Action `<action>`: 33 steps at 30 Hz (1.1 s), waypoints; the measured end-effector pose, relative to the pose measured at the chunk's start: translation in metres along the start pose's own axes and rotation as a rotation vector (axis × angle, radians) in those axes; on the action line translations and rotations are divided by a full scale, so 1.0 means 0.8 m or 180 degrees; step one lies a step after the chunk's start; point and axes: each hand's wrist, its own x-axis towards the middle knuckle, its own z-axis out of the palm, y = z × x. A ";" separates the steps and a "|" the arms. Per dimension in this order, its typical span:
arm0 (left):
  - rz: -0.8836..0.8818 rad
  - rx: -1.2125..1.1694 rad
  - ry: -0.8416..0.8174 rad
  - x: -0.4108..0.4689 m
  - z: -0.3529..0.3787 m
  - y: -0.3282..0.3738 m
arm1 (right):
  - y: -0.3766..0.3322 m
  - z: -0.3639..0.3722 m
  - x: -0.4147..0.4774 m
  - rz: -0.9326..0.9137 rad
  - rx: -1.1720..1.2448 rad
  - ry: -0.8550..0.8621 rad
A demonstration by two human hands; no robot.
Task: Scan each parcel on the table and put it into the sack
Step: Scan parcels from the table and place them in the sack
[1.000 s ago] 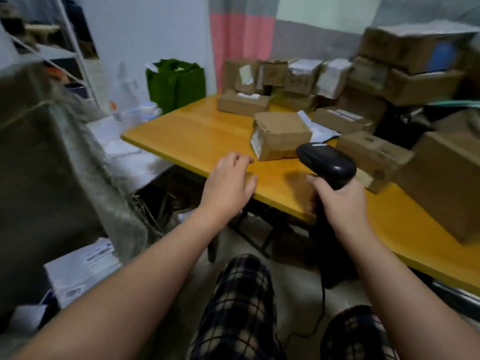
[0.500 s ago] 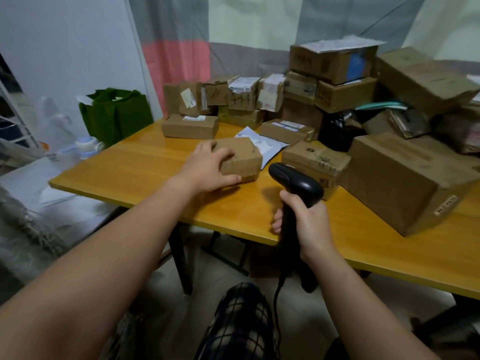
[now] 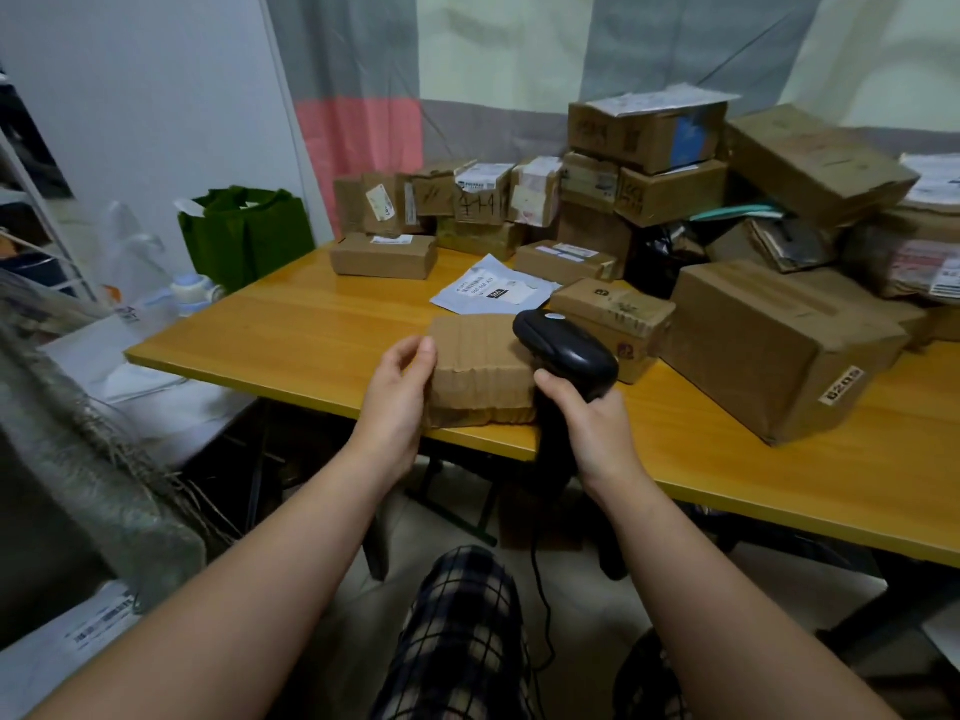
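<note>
Parcel (image 3: 483, 371) under scan at front edge of table (image 3: 311, 330).

Brown ribbed card, plain face up (resting or just lifted: cannot tell). Clasped at left end by left grip (image 3: 395, 402), curled round the corner. Right grip (image 3: 597, 433) closed round handle of black scanner (image 3: 566, 350), head over parcel's right end, cord hanging below table. Sack (image 3: 78, 459), grey weave, at far left, well apart from parcel. Behind: white envelope (image 3: 493, 291), small box (image 3: 618, 314) just beside scanner, large box (image 3: 769, 345) at right, stacked boxes (image 3: 644, 132) along back, green bag (image 3: 249, 231) past left corner.
</note>
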 end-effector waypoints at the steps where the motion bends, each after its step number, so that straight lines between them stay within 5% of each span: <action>1: -0.0130 -0.0099 -0.0105 -0.002 0.000 0.002 | 0.000 0.001 0.000 -0.0013 -0.0057 -0.0003; 6: 0.0132 0.0000 -0.0784 -0.011 0.001 0.014 | 0.002 0.007 -0.002 -0.0118 -0.0227 0.0132; 14: 0.0514 0.0117 -0.0170 -0.014 0.019 0.019 | -0.002 0.009 -0.002 -0.0093 -0.0029 0.0118; 19: 0.1220 0.1788 0.0284 -0.004 0.016 0.012 | 0.001 0.002 -0.005 -0.0114 -0.0052 0.0050; 25: 0.1921 0.3186 -0.0083 -0.006 0.021 0.005 | 0.000 0.005 -0.007 -0.0214 0.0121 0.0129; 30: 0.1594 0.2000 -0.0037 -0.008 0.017 0.016 | -0.002 0.004 -0.006 -0.0088 0.0353 0.0183; 33: 0.1372 0.2424 0.0116 0.000 0.007 0.019 | -0.001 0.005 -0.006 -0.0121 0.0336 0.0155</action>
